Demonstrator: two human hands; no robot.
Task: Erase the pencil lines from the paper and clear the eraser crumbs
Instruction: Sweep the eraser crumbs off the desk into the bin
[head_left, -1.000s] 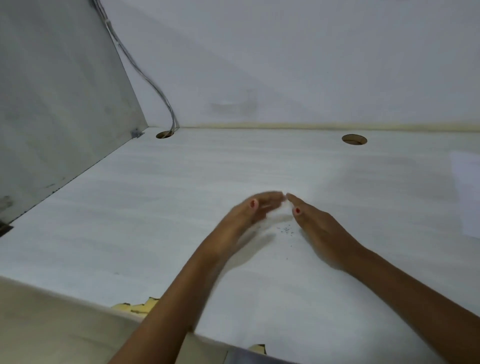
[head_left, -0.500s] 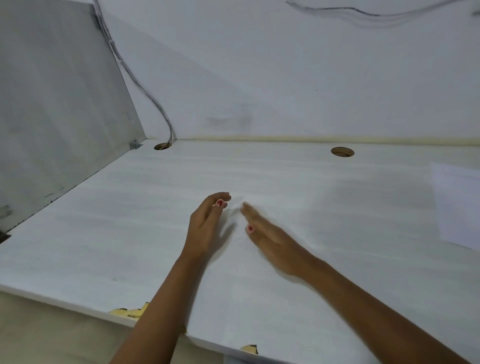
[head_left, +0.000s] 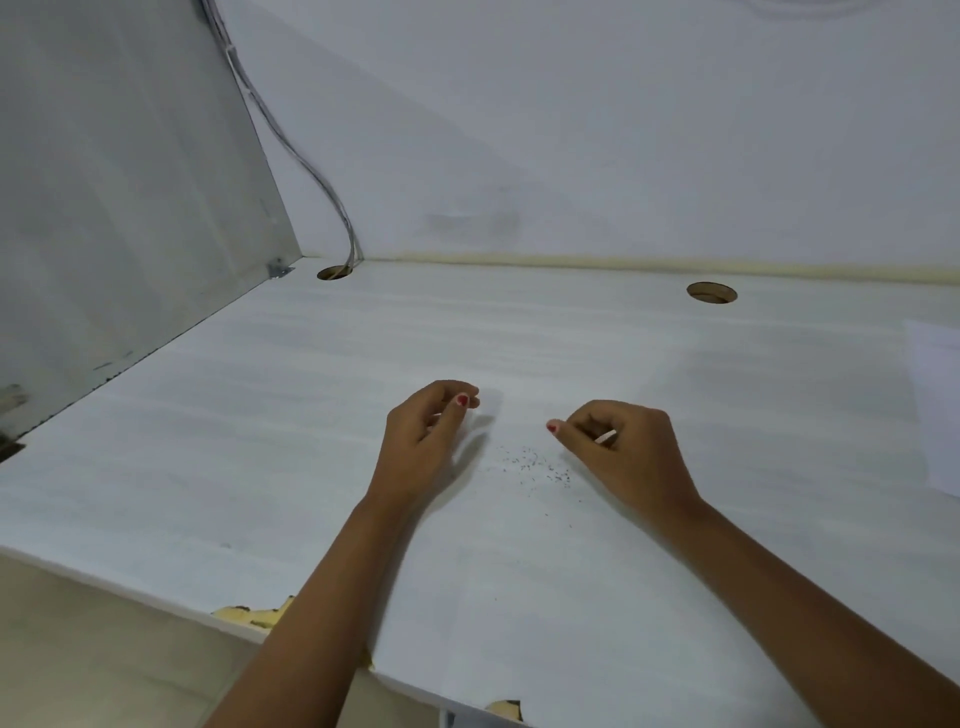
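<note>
A loose scatter of dark eraser crumbs (head_left: 530, 462) lies on the white desk (head_left: 311, 415) between my two hands. My left hand (head_left: 426, 441) rests on its edge to the left of the crumbs, fingers curled in and thumb against the fingertips, with nothing visible in it. My right hand (head_left: 623, 452) sits to the right of the crumbs, fingers also curled. A small white sliver shows among its fingers, and I cannot tell what it is. The sheet of paper (head_left: 935, 405) lies at the far right edge, cut off by the frame. No eraser is in view.
A grey side panel (head_left: 119, 208) walls off the left and a white wall runs along the back. Two round cable holes (head_left: 711, 292) (head_left: 334, 273) sit near the back edge, the left one with a cable (head_left: 311, 161) through it. The desk's front edge is chipped (head_left: 254, 616).
Both hands were flat with straight fingers, sweeping together over the desk. Now they have drawn apart and their fingers have curled in. The crumbs lie uncovered between them.
</note>
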